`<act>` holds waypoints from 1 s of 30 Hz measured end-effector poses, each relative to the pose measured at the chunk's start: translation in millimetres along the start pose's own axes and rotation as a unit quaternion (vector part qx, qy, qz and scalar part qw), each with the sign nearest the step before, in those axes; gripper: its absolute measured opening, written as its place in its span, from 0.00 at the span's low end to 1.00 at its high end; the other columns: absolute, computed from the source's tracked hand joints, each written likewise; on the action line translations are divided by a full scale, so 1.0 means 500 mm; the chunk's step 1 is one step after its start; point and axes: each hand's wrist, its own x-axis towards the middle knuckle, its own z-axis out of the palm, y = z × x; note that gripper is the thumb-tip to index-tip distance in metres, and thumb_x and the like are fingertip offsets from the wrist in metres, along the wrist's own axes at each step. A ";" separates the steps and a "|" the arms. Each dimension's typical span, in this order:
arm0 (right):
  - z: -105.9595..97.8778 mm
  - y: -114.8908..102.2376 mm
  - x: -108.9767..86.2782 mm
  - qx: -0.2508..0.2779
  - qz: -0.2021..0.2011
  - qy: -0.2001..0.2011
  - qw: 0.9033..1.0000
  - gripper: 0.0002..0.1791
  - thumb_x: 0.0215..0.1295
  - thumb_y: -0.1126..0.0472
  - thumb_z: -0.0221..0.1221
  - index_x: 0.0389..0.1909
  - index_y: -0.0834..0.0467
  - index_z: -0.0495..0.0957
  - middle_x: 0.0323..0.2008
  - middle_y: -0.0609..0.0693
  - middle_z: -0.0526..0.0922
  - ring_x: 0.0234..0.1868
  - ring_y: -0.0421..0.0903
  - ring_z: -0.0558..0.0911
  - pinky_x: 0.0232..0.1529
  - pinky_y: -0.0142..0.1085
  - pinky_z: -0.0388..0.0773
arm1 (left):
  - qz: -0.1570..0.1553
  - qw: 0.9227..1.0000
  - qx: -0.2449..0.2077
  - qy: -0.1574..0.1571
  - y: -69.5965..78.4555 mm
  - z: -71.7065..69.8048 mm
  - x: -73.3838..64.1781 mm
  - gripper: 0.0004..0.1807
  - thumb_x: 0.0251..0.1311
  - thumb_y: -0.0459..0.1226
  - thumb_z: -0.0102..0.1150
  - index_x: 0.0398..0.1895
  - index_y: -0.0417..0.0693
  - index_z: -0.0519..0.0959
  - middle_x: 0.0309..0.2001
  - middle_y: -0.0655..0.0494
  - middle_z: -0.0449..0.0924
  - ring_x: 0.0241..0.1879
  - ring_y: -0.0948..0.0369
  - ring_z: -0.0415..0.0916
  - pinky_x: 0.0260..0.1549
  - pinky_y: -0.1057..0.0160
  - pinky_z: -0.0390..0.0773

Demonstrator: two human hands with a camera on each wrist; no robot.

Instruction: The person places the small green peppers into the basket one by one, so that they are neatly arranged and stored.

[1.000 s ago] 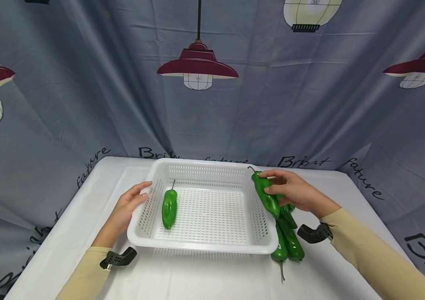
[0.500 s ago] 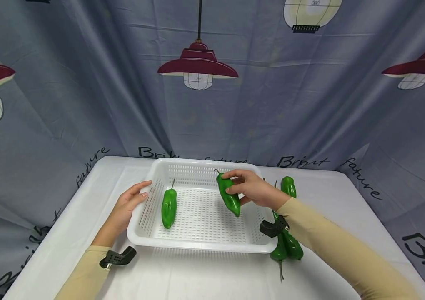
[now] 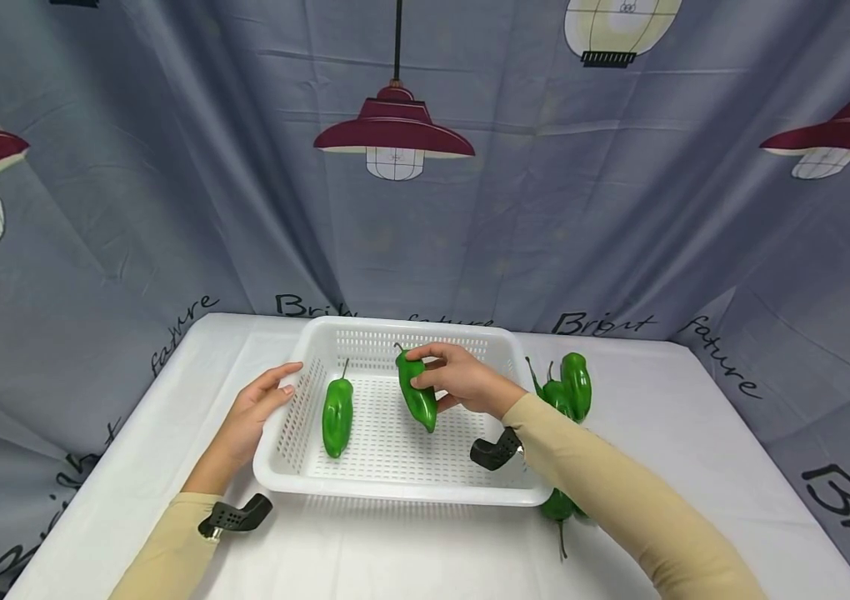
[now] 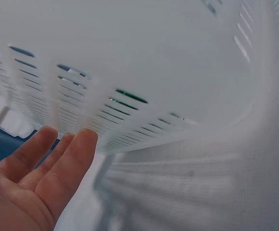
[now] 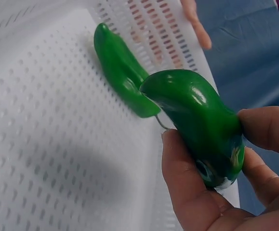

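A green pepper (image 3: 417, 400) with a thin curved stem is pinched between the thumb and fingers of my right hand (image 3: 458, 379). In the right wrist view this held pepper (image 5: 197, 115) hangs above the floor of the white perforated basket (image 3: 402, 492). Another green pepper (image 3: 337, 417) lies lengthwise in the basket near its left wall, stem pointing to the far side. My left hand (image 3: 248, 417) rests at the outside of that wall. The left wrist view shows its fingers (image 4: 69, 168) nearly straight against the slotted plastic.
Several green peppers (image 3: 577, 383) lie on the white table (image 3: 650, 433) along the basket's right side, partly hidden by my right sleeve. A printed grey-blue curtain (image 3: 425, 242) hangs behind the table.
My right hand has carried the pepper leftward from beside the basket's right wall to over the basket's middle. The left hand and the basket have stayed in place.
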 end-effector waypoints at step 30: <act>0.102 0.033 0.077 0.032 0.054 -0.015 0.998 0.24 0.64 0.69 0.60 0.60 0.55 0.71 0.51 0.60 0.79 0.36 0.50 0.85 0.27 0.41 0.86 | 0.010 1.000 -0.003 -0.002 -0.001 -0.002 0.001 0.26 0.74 0.42 0.46 0.70 0.43 0.61 0.60 0.59 0.68 0.48 0.66 0.80 0.43 0.63 0.86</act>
